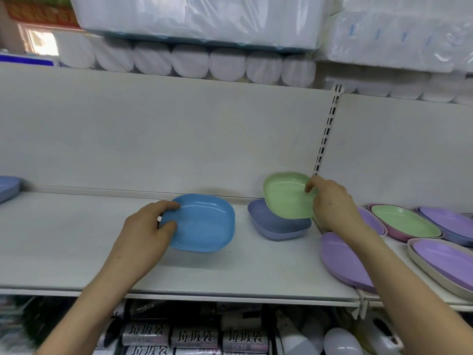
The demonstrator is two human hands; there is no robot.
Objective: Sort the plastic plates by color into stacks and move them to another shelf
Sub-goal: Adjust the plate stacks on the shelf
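The left hand pinches the blue plate by its edge, low at the shelf. Farther back, the right hand pinches the green plate, tipped over a gray plate. Sorting looks under way; next, each plate needs its own color pile.

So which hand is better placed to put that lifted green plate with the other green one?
Probably the right hand: it grips the tilted green plate, and the other green plate lies just to its right. The left hand is busy holding the blue plate.
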